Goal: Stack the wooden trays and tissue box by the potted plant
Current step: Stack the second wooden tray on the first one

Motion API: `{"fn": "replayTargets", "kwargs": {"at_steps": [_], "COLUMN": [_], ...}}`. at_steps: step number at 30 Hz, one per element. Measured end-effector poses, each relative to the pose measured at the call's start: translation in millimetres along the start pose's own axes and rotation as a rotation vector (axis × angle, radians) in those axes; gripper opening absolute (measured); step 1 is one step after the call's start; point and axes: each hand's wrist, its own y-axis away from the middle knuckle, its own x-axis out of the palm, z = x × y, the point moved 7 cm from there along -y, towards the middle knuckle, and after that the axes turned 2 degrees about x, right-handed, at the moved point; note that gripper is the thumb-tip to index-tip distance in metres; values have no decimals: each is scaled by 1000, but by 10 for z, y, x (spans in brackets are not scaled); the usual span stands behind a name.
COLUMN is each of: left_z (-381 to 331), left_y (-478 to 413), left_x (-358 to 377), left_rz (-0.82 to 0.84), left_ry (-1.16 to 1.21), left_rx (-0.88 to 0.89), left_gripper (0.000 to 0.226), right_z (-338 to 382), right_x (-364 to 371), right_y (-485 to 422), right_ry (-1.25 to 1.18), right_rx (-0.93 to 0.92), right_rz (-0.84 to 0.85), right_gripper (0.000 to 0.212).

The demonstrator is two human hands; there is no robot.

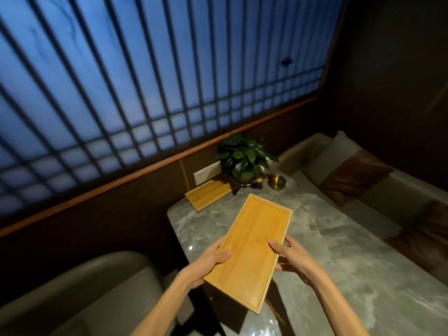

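I hold a long yellow wooden tray [254,241] in the air above the marble table [339,251], its far end pointing toward the potted plant [244,157]. My left hand [213,259] grips its left long edge, thumb on the inside. My right hand [289,251] grips the right long edge. A second wooden tray [208,194] lies flat at the table's far left corner, just left of the plant and partly in its shadow. No tissue box is in view.
A brass round dish [276,182] stands right of the plant. A wall socket plate [206,174] sits behind the far tray. Sofa seats with cushions [351,175] flank the table right, another seat [92,287] at near left. A lattice window fills the wall.
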Motion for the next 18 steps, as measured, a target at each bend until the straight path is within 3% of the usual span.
{"fn": "replayTargets", "kwargs": {"at_steps": [5,8,15,18], "left_z": [109,157,382,576], "left_y": [54,-77,-914,-1428], "left_x": [-675,-1140,-1922,-2260], "left_rz": [-220,-437,-771,-772], "left_ry": [178,329,313,273], "left_rx": [-96,-92,-229,-322], "left_gripper": [40,36,25,28], "right_z": [-93,-132,-292,-425], "right_x": [459,628,982,1024], "right_y": [-406,-801,-1759,-2243], "right_ry": [-187,-339,-448,-407], "right_rx": [129,184,256,276], "right_rz": [-24,-147,-364,-484], "right_gripper": [27,27,32,32]}}
